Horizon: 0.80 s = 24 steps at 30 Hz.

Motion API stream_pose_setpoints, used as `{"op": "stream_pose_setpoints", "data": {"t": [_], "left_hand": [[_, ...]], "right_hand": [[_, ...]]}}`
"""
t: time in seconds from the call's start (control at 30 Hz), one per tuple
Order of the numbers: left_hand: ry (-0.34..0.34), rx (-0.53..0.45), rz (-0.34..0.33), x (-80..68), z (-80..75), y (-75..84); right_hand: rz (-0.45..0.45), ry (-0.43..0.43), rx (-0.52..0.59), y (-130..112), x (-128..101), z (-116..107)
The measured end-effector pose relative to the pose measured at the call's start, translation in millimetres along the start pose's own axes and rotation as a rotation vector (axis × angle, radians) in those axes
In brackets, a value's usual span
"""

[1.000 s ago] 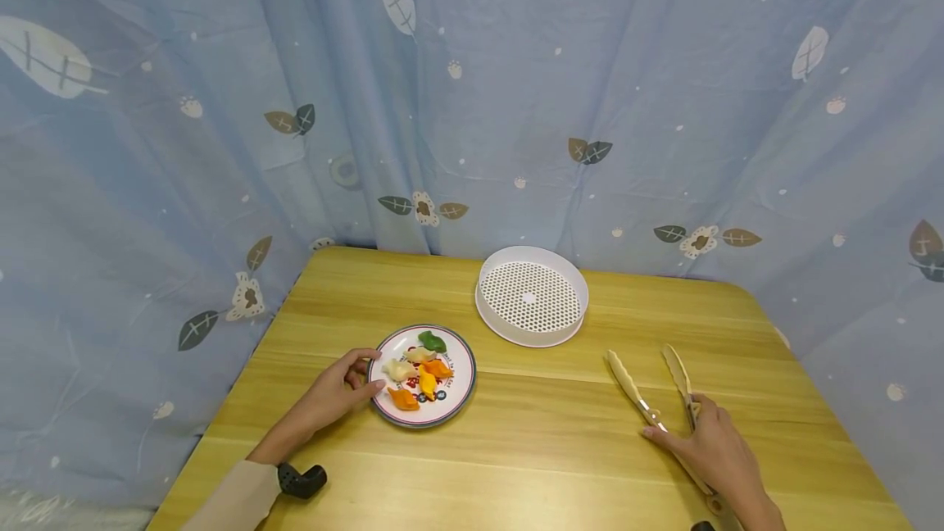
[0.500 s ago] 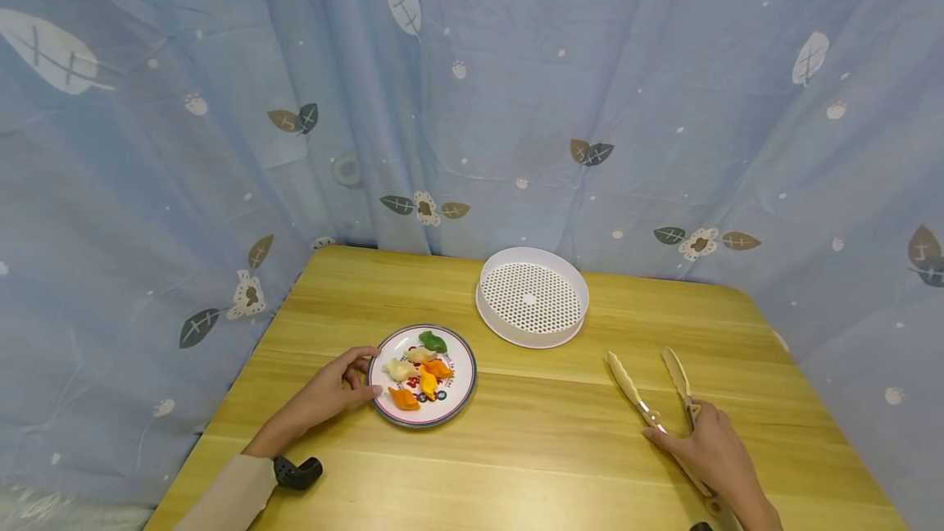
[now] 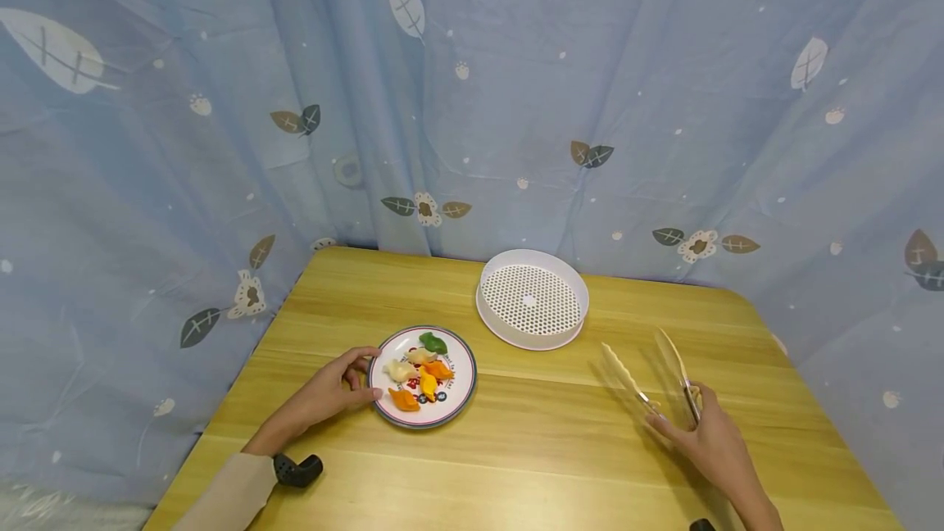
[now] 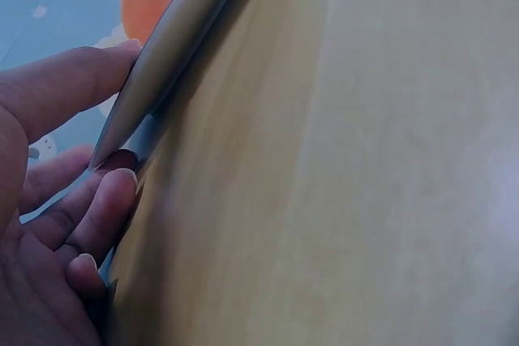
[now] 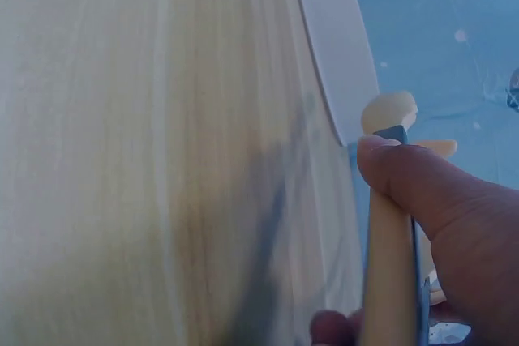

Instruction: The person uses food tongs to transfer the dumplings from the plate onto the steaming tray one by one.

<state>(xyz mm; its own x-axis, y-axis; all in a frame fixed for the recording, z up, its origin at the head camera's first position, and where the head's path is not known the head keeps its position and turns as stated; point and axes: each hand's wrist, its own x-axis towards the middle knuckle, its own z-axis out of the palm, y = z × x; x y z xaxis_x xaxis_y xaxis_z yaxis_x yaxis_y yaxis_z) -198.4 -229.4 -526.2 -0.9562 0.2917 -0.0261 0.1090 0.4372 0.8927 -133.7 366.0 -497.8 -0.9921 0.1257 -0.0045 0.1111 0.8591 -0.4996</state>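
My left hand grips the left rim of a white plate, thumb on top and other fingers at the underside in the left wrist view. On the plate lie several small dumpling-shaped pieces: a green one, pale ones, an orange one and a yellow one. Over at the right, my right hand holds a pair of tongs with cream tips and metal arms. The tips are spread apart with nothing between them, raised above the table with a shadow beneath.
A round white steamer tray with a perforated bottom stands at the table's back middle. The wooden table meets a blue patterned curtain behind and at both sides.
My right hand has lifted the tongs off the table, their tips rising slightly. The left hand and the plate have stayed in place.
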Motion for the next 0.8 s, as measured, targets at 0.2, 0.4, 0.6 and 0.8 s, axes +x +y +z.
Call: {"op": "stream_pose_setpoints", "data": {"t": [0.2,0.4,0.6,0.8], "left_hand": [[-0.009,-0.025,-0.020,0.2,-0.5,0.3],[-0.008,-0.018,-0.024,1.3,0.0,-1.5],[-0.004,-0.029,-0.005,1.2,-0.3,-2.8],[-0.011,-0.029,-0.033,1.0,0.9,-1.2]], "right_hand": [[-0.050,0.026,0.039,-6,0,1],[-0.054,0.061,0.019,-16,4,3],[-0.156,0.124,-0.001,-28,7,2],[-0.241,0.142,0.018,-42,9,3]]}}
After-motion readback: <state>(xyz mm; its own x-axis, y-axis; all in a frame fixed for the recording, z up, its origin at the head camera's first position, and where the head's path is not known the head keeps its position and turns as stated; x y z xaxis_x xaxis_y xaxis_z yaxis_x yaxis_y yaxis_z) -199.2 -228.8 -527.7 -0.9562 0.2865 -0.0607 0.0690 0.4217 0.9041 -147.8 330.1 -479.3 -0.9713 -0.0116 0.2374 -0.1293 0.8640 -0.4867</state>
